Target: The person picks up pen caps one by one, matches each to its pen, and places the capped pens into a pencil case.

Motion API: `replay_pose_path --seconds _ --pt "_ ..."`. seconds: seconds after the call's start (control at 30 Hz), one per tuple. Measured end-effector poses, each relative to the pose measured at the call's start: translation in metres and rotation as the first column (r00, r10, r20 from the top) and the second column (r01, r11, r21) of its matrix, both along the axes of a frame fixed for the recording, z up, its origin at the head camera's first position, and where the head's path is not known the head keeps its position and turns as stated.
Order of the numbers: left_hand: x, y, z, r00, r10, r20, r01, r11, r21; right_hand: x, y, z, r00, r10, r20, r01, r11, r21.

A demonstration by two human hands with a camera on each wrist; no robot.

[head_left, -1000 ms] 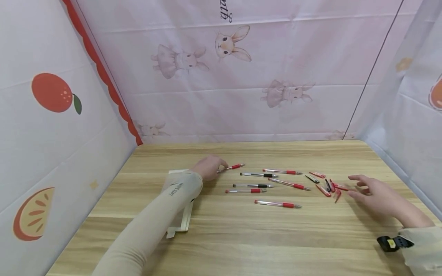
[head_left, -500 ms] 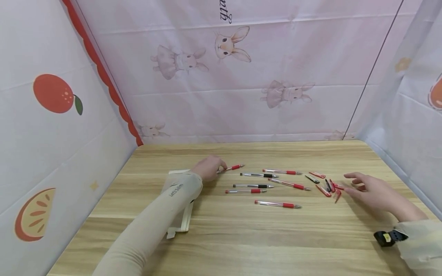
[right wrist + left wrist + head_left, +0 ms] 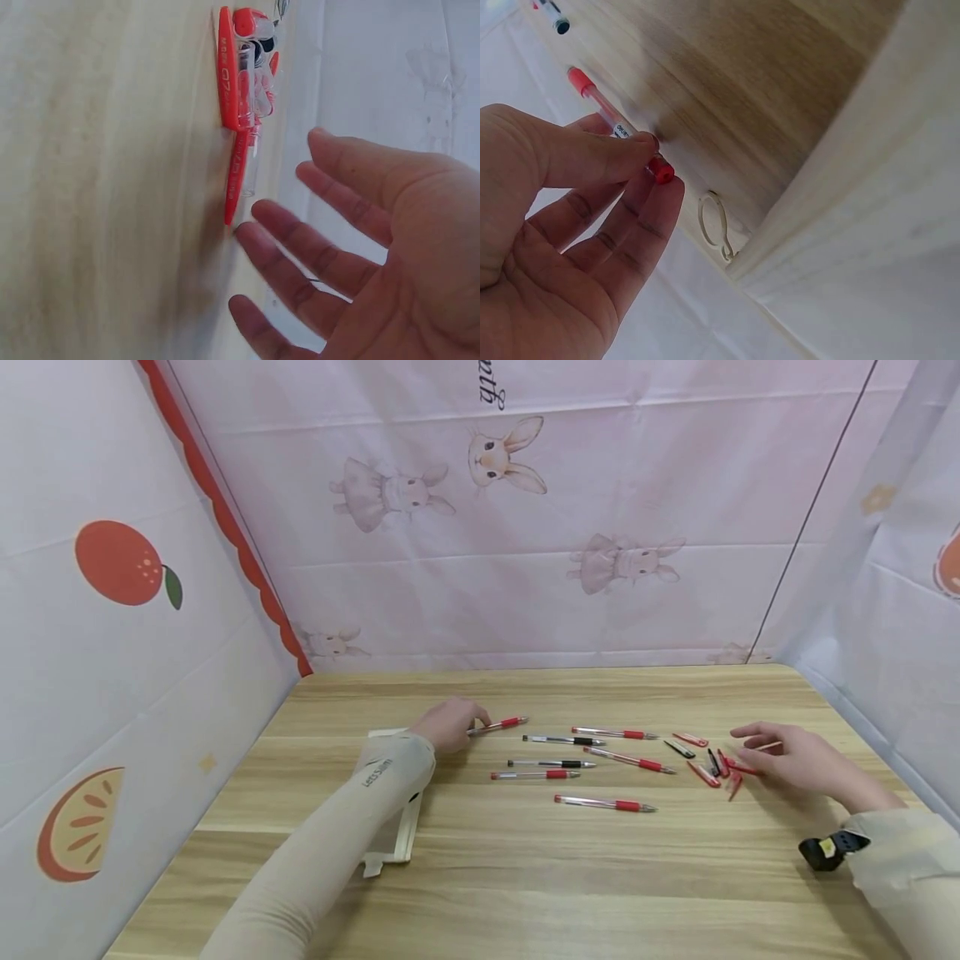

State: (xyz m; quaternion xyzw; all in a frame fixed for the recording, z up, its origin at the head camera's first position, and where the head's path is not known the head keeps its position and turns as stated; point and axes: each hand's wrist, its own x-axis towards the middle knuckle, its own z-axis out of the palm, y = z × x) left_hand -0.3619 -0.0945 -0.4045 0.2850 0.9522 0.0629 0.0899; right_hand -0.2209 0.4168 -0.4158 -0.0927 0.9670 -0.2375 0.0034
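Observation:
My left hand [image 3: 447, 727] pinches the rear end of a red gel pen [image 3: 512, 723] between thumb and fingers, at the back of the table. In the left wrist view the same pen [image 3: 607, 110] points away from the hand, its red end plug under the thumb. My right hand [image 3: 798, 760] hovers beside a loose pile of red and black pen caps [image 3: 707, 768]. Its fingers are spread and relaxed in the right wrist view, apart from the nearest red cap [image 3: 237, 176], and hold nothing. Several uncapped pens lie between the hands, including a red one [image 3: 603, 803].
A pale shallow rectangular box [image 3: 402, 835] lies partly hidden under my left forearm. Near its corner, in the left wrist view, sits a small cream loop [image 3: 713, 219]. Printed cloth walls [image 3: 480, 610] stand behind the wooden table [image 3: 525, 893] and at both sides.
My right hand has moved left and slightly away from me, closer over the caps. The left hand keeps its pinch on the red pen, with barely any shift leftward.

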Motion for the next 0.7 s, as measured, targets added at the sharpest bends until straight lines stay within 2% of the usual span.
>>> replay_pose_path --seconds 0.27,0.47,0.7 --pt "0.003 -0.004 0.003 1.000 -0.013 -0.006 0.013 1.000 0.028 -0.017 0.001 -0.002 0.999 0.016 0.033 -0.015 0.999 -0.051" --pt "0.006 -0.007 0.007 1.000 -0.003 -0.003 0.003 0.999 0.053 -0.026 -0.002 -0.002 0.997 -0.006 0.074 0.011 0.998 -0.059" --pt "0.009 -0.012 0.007 1.000 0.005 -0.011 -0.004 0.997 0.078 -0.036 -0.008 -0.004 0.997 -0.004 0.073 0.008 0.998 -0.063"
